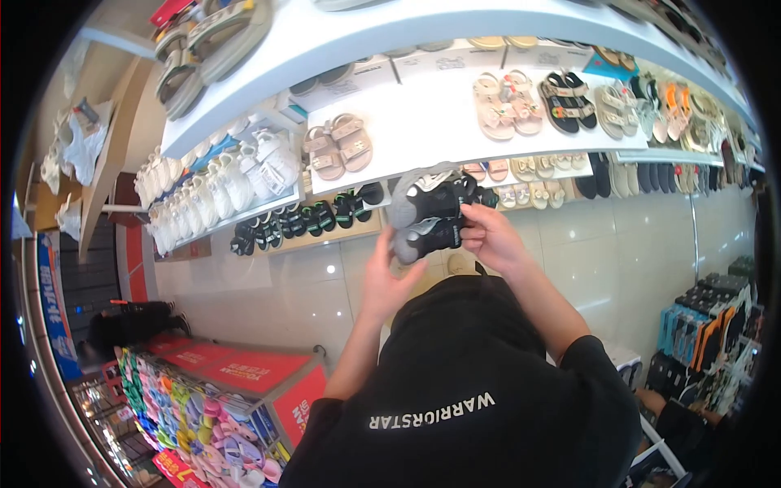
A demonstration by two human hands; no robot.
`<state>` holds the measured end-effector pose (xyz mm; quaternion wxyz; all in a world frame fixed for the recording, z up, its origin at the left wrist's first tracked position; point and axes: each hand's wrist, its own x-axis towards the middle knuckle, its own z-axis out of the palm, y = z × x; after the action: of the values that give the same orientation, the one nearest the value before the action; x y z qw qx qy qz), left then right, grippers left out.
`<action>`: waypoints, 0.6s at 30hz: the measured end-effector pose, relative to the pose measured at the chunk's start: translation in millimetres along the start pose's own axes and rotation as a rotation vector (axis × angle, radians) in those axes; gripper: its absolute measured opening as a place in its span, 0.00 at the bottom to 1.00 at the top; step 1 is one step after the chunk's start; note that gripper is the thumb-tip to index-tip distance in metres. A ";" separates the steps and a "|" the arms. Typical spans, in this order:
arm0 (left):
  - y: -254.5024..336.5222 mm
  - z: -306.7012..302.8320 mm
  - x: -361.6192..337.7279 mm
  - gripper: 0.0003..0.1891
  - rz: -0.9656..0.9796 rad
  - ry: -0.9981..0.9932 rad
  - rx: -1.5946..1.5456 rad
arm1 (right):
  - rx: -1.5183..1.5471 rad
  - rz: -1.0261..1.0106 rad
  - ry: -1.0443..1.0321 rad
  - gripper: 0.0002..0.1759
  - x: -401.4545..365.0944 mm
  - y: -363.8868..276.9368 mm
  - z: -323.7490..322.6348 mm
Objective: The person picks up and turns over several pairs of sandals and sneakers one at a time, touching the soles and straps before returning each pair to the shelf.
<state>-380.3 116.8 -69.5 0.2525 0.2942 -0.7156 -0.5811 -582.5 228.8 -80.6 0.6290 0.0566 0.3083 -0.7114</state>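
A pair of black sandals (435,236) with thick grey soles is held in front of my chest, just beyond the shelf's front edge. My left hand (386,281) grips the grey sole ends from the left, its thumb below and its other fingers partly hidden behind the shoes. On the other side, my right hand (492,237) has its fingers closed on the black straps. The two sandals lie side by side, turned sideways to me. Beyond them, a white display shelf (415,126) carries beige sandals (338,146) and pink flowered sandals (508,106).
Overhead, an upper shelf (325,41) juts toward me. White shoes (215,191) line the left shelf; black sandals (301,221) sit lower. A red-trimmed bin of colourful slippers (203,419) stands lower left. A hanging sock rack (700,325) and another person's hand (651,401) are at right.
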 end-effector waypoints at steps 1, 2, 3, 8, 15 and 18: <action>2.9 -2.8 -1.5 0.41 -0.044 -0.081 0.054 | -0.102 -0.022 0.004 0.05 3.4 -8.3 5.8; 4.6 -6.2 -3.6 0.43 -0.090 -0.161 0.106 | -0.110 -0.005 -0.005 0.05 11.2 -14.9 9.5; 4.5 -10.9 -4.9 0.44 -0.075 -0.187 0.120 | -0.246 -0.024 -0.007 0.05 21.6 -22.5 12.7; 7.6 -40.7 -14.9 0.43 -0.177 -0.271 0.106 | -0.907 -0.072 0.017 0.09 98.8 -74.0 48.4; 3.2 -72.8 -1.4 0.38 -0.153 -0.423 0.221 | -1.584 0.050 0.131 0.13 226.6 -132.6 81.0; 5.3 -84.5 5.1 0.37 -0.153 -0.505 0.180 | -1.631 0.100 0.206 0.14 247.8 -127.1 92.1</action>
<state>-325.2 56.2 -47.5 -0.0058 0.2147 -0.7803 -0.5874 -722.5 -28.9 -75.9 0.4720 -0.3395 0.7815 -0.2264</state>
